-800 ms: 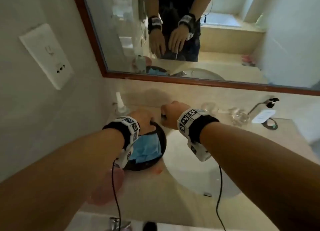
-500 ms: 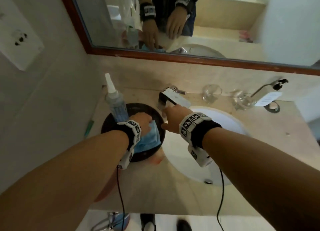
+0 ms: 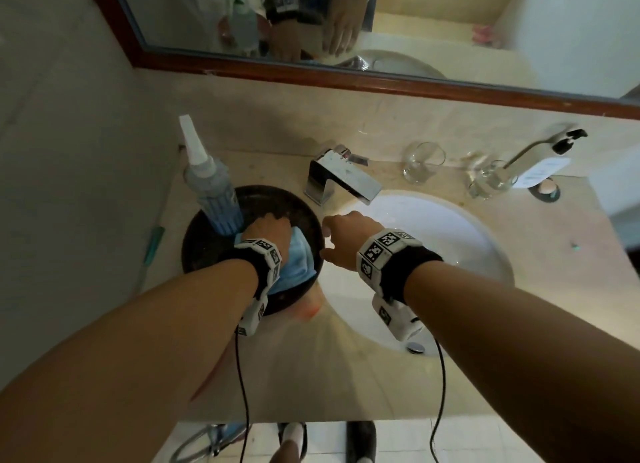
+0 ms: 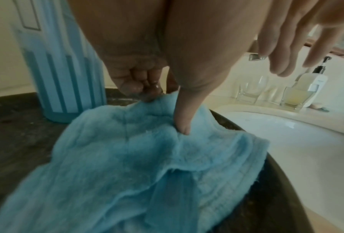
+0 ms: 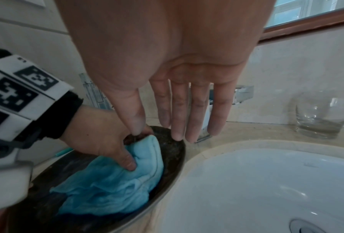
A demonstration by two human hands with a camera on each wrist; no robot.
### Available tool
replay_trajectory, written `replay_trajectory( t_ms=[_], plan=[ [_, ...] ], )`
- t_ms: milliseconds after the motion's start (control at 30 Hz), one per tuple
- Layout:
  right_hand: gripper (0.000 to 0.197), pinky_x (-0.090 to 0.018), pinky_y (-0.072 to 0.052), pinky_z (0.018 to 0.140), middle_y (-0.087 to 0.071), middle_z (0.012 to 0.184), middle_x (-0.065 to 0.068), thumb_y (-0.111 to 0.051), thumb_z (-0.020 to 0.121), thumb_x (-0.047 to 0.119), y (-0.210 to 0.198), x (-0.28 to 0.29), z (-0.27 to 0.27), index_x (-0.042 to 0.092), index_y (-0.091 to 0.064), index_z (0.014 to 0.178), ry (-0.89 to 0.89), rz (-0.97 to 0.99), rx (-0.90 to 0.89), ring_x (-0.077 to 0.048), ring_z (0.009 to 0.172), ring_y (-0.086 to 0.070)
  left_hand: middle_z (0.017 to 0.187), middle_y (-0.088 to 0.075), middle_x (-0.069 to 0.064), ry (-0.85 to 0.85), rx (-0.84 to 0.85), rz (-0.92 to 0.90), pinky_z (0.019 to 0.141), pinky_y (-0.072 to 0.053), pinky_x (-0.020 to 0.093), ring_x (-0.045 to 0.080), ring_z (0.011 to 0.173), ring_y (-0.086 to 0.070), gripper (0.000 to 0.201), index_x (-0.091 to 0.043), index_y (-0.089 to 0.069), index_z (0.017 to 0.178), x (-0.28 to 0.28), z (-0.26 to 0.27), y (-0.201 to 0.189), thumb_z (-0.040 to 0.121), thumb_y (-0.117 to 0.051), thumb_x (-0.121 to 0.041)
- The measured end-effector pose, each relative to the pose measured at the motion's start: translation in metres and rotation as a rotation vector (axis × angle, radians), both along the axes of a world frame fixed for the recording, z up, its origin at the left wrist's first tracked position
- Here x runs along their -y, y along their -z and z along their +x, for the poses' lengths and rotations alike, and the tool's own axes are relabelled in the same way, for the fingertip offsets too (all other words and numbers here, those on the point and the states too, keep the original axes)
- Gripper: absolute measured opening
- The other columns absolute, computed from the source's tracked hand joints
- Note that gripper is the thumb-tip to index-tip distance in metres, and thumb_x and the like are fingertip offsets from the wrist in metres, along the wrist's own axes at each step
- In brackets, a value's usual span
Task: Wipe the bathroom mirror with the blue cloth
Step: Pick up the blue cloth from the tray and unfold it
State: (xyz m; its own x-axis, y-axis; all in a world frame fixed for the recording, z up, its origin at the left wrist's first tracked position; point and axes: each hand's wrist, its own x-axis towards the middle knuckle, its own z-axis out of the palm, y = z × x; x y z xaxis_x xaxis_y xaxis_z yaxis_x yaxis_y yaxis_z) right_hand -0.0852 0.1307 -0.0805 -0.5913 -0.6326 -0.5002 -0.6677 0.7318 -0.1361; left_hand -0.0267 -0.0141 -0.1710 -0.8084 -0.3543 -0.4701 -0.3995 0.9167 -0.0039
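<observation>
The blue cloth [image 3: 294, 261] [image 4: 139, 165] [image 5: 115, 181] lies crumpled in a dark round tray [image 3: 207, 254] [image 5: 171, 151] on the counter, left of the sink. My left hand [image 3: 268, 232] [image 4: 159, 102] [image 5: 107, 146] pinches the cloth's far edge between curled fingers and thumb. My right hand [image 3: 341, 235] [image 5: 179, 119] hovers with straight fingers over the tray's right rim, holding nothing. The wood-framed mirror [image 3: 450, 19] runs along the wall above the counter and reflects both hands.
A blue-striped squeeze bottle [image 3: 211, 188] [image 4: 63, 71] stands in the tray beside my left hand. A chrome tap [image 3: 341, 182], the white sink [image 3: 460, 240], two glasses [image 3: 422, 162], a soap dispenser [image 3: 540, 157] and a toothbrush [image 3: 154, 244] share the counter.
The view has tilted down from the mirror to the counter. My left hand has closed on the cloth in the tray. The right hand stays near the tray's rim.
</observation>
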Motion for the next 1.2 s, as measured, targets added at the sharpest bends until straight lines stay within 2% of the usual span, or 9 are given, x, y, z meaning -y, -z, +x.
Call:
replay_trajectory(
  t_ms=[167, 367, 500, 633, 800, 867, 1000, 1100, 1200],
  plan=[
    [0.032, -0.033, -0.049, 0.071, -0.060, 0.105, -0.009, -0.063, 0.086, 0.036, -0.002, 0.002, 0.006, 0.018, -0.057, 0.112, -0.016, -0.003, -0.021, -0.029, 0.090, -0.062, 0.125, -0.054, 0.007, 0.074, -0.046, -0.078, 0.098, -0.039, 0.041, 0.029, 0.118, -0.048, 0.035, -0.021, -0.061, 0.119, 0.003, 0.002, -0.015, 0.089, -0.057, -0.038],
    [0.034, -0.031, -0.046, 0.068, -0.062, 0.106, -0.010, -0.064, 0.087, 0.033, -0.029, 0.003, 0.008, 0.016, -0.057, 0.115, -0.041, -0.063, -0.078, -0.027, 0.090, -0.061, 0.101, -0.064, 0.004, -0.008, -0.135, 0.059, 0.078, -0.053, 0.037, 0.028, 0.093, -0.064, 0.028, -0.021, -0.058, 0.103, -0.006, -0.002, -0.071, 0.089, -0.055, -0.045],
    [0.039, -0.032, -0.048, 0.071, -0.062, 0.112, -0.010, -0.062, 0.087, 0.034, -0.059, -0.007, 0.007, 0.017, -0.055, 0.121, -0.020, -0.124, -0.113, -0.029, 0.096, -0.062, 0.105, -0.071, 0.001, -0.075, -0.306, 0.228, 0.083, -0.055, 0.037, 0.024, 0.092, -0.066, 0.042, -0.026, -0.066, 0.109, -0.016, -0.008, -0.122, 0.080, -0.050, -0.052],
    [0.041, -0.031, -0.046, 0.083, -0.061, 0.121, -0.011, -0.060, 0.086, 0.034, -0.098, -0.022, -0.002, 0.016, -0.054, 0.122, 0.057, -0.286, -0.156, -0.029, 0.107, -0.059, 0.112, -0.071, -0.007, -0.095, -0.532, 0.416, 0.093, -0.051, 0.032, 0.016, 0.101, -0.065, 0.033, -0.030, -0.070, 0.113, -0.034, -0.018, -0.177, 0.090, -0.053, -0.046],
    [0.043, -0.035, -0.046, 0.086, -0.062, 0.119, -0.011, -0.062, 0.088, 0.033, -0.156, -0.062, -0.028, 0.012, -0.050, 0.123, 0.198, -0.524, -0.172, -0.030, 0.107, -0.059, 0.111, -0.071, -0.004, -0.128, -0.779, 0.520, 0.092, -0.053, 0.041, 0.019, 0.101, -0.066, 0.047, -0.027, -0.068, 0.114, -0.071, -0.044, -0.241, 0.083, -0.055, -0.060],
    [0.044, -0.037, -0.048, 0.088, -0.062, 0.119, -0.010, -0.064, 0.088, 0.034, -0.176, -0.083, -0.042, 0.011, -0.050, 0.122, 0.216, -0.640, -0.201, -0.029, 0.106, -0.059, 0.112, -0.071, 0.002, -0.101, -0.843, 0.477, 0.092, -0.052, 0.038, 0.021, 0.100, -0.065, 0.038, -0.021, -0.066, 0.118, -0.093, -0.058, -0.270, 0.090, -0.059, -0.046],
    [0.038, -0.034, -0.050, 0.083, -0.065, 0.107, -0.009, -0.067, 0.085, 0.034, -0.213, -0.138, -0.075, 0.011, -0.051, 0.111, 0.258, -0.867, -0.261, -0.027, 0.096, -0.063, 0.102, -0.067, -0.002, -0.004, -0.943, 0.482, 0.087, -0.048, 0.031, 0.018, 0.094, -0.062, 0.034, -0.018, -0.064, 0.115, -0.149, -0.093, -0.324, 0.091, -0.059, -0.041],
    [0.035, -0.035, -0.051, 0.081, -0.064, 0.106, -0.006, -0.070, 0.084, 0.030, -0.237, -0.189, -0.105, 0.014, -0.049, 0.108, 0.320, -1.071, -0.262, -0.024, 0.094, -0.063, 0.092, -0.067, 0.002, 0.057, -0.996, 0.415, 0.078, -0.049, 0.033, 0.023, 0.087, -0.062, 0.024, -0.016, -0.064, 0.101, -0.203, -0.124, -0.361, 0.091, -0.061, -0.037],
    [0.033, -0.021, -0.046, 0.069, -0.063, 0.099, 0.001, -0.071, 0.084, 0.024, -0.260, -0.245, -0.139, 0.018, -0.044, 0.103, 0.385, -1.262, -0.278, -0.017, 0.087, -0.064, 0.085, -0.067, 0.002, 0.165, -1.060, 0.414, 0.075, -0.049, 0.032, 0.021, 0.080, -0.062, 0.019, -0.018, -0.064, 0.089, -0.263, -0.158, -0.395, 0.087, -0.065, -0.037]
  ],
)
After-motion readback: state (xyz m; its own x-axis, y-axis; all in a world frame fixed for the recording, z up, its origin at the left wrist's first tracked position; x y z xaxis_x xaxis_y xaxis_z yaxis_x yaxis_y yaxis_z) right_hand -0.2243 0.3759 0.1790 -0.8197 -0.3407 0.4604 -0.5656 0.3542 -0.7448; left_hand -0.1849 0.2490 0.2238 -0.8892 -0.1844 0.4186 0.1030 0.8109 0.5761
